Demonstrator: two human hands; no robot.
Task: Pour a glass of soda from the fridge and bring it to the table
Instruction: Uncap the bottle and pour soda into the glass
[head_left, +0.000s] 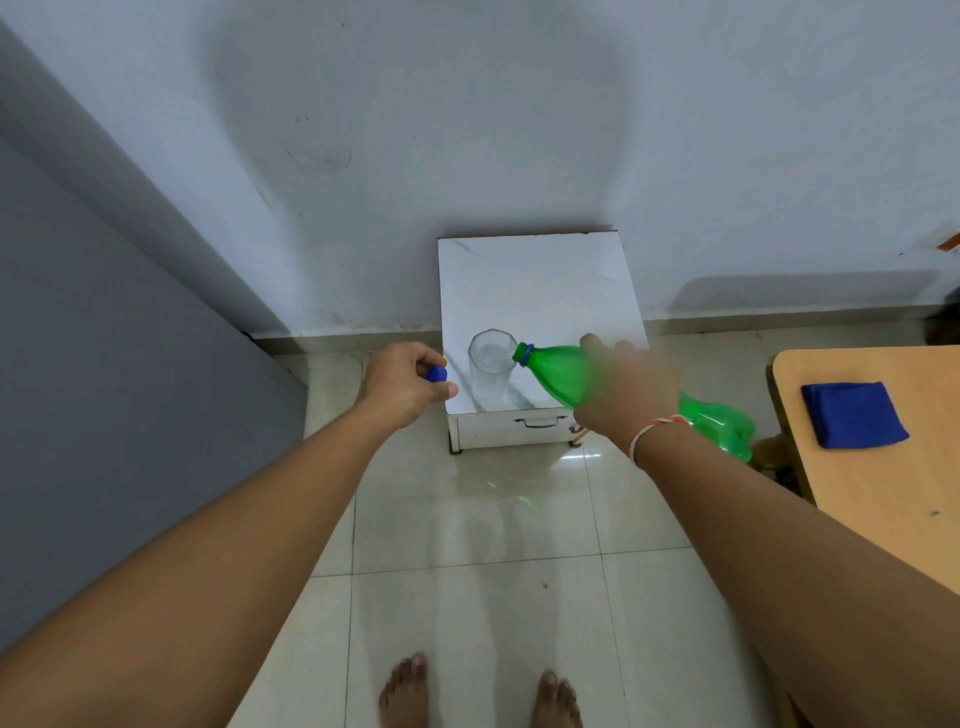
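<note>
A clear glass (491, 366) stands upright near the front edge of a small white marble-topped cabinet (540, 280). My right hand (626, 389) grips a green soda bottle (558, 371) around its middle. The bottle is tipped almost level, with its open, blue-ringed mouth at the rim of the glass. My left hand (405, 382) hovers left of the glass and pinches the blue bottle cap (435, 373) between its fingers. Any liquid in the glass is too clear to make out.
A wooden table (883, 483) stands at the right with a folded blue cloth (854, 414) on it. A grey surface (104, 364) fills the left side. My bare feet stand on the tiled floor (467, 519) below. The cabinet has a drawer handle (540, 423) on its front.
</note>
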